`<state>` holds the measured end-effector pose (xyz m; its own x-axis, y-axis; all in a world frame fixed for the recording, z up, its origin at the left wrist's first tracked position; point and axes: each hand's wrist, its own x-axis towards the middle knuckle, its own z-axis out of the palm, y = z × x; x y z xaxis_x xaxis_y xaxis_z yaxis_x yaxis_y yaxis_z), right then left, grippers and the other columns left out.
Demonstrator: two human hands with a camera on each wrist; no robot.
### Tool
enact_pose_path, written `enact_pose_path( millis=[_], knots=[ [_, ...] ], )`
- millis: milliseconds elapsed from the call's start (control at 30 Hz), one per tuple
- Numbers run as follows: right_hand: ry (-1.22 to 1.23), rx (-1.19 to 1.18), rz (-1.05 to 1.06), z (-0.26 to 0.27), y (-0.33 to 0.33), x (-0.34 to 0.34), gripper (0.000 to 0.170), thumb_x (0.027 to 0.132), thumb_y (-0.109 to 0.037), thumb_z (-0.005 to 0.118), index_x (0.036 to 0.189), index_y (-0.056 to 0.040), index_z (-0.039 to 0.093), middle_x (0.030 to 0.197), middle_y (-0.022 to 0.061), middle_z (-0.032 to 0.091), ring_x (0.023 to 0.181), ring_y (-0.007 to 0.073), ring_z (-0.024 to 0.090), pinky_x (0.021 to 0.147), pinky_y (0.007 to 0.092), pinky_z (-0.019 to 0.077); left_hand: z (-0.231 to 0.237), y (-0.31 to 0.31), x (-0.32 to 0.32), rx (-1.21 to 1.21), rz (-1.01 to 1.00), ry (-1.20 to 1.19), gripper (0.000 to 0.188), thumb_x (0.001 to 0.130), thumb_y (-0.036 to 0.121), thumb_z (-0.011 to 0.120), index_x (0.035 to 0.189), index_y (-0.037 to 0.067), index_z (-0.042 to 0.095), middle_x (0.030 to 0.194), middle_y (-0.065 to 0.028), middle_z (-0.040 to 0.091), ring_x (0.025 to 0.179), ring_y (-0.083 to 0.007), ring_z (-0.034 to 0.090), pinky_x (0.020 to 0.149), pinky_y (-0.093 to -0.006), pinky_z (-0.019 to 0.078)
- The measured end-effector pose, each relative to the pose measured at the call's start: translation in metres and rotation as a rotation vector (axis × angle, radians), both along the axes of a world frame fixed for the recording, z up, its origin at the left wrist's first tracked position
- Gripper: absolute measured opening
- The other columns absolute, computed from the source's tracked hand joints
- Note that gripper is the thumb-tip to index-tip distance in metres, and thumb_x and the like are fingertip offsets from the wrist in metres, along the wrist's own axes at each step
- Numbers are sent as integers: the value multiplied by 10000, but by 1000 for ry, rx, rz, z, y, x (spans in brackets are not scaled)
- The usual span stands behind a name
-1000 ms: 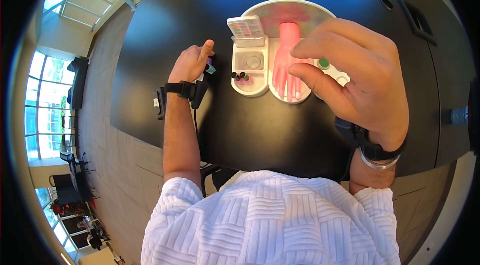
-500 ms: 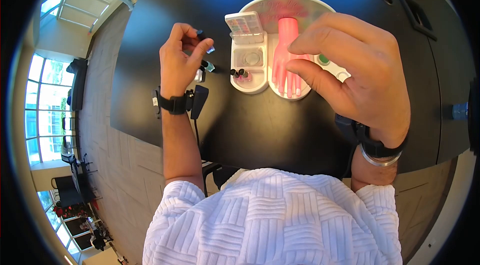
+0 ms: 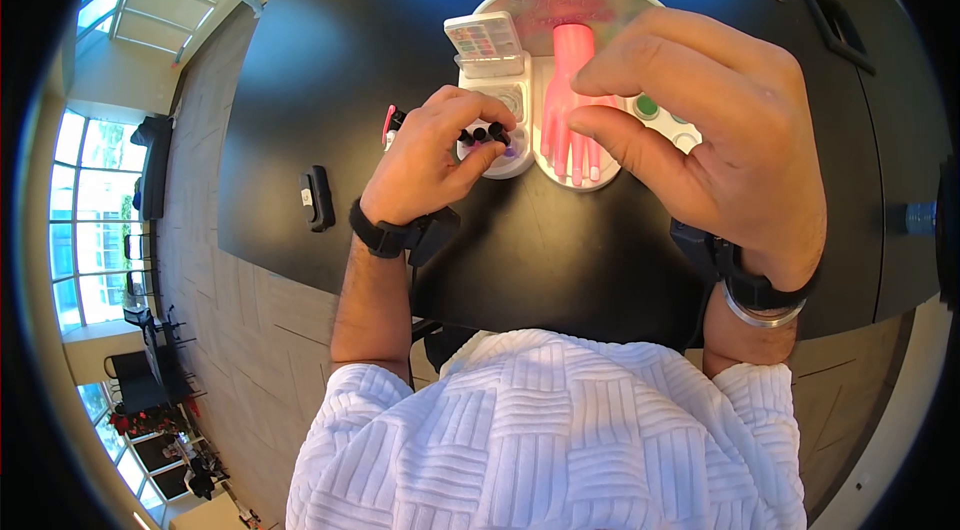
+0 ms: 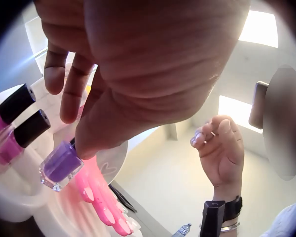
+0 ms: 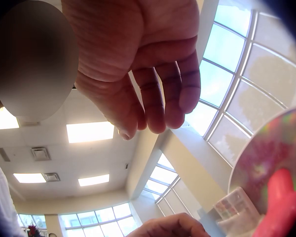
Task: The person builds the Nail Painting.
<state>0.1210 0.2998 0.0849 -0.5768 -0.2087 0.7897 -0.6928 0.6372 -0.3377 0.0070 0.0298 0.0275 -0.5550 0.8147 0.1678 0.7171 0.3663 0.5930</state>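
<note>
My left hand (image 3: 425, 155) pinches a purple nail polish bottle (image 4: 61, 163) by its dark cap, between thumb and fingers. It holds the bottle over the front left section of a white tray (image 3: 514, 169). Beside it in that section stand two pink nail polish bottles (image 4: 11, 148) with black caps. A pink model hand (image 3: 572, 80) lies palm down on the middle of the tray, fingers toward me. Raised in front of the tray's right side, my right hand (image 3: 730, 120) is bent with thumb and forefinger apart, nothing between them; it hides part of the tray.
A clear case (image 3: 484, 42) of small coloured pieces stands open at the tray's back left. Behind rises a rounded shiny panel (image 3: 540, 5). Green shows in a round pot (image 3: 646, 108) on the right. A black object (image 3: 318, 198) and a pink-and-black item (image 3: 391, 123) lie to the left.
My left hand has lifted the purple nail polish bottle from the table's left side and carried it right, over the tray. My right hand has stayed nearly still.
</note>
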Motion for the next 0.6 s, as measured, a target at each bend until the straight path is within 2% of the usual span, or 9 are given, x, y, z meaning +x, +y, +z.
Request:
enact_pose_path(
  millis=[367,600],
  knots=[
    [0,11,5,1,2,1,225,806,-75,921,937,-12,749,839,101,718,723,276,702,638,344,562,-9,-1,-3,-10,-9,26,288,871,-38,714,1136,67,754,1102,-74,779,1113,-302,675,898,-418,575],
    [1,-9,6,0,1,0,223,810,-79,920,938,-13,750,842,102,721,723,276,703,639,342,562,-14,-1,-4,-35,-8,46,308,843,-61,665,1109,66,756,1065,-85,775,1090,-318,666,892,-433,576]
  ],
)
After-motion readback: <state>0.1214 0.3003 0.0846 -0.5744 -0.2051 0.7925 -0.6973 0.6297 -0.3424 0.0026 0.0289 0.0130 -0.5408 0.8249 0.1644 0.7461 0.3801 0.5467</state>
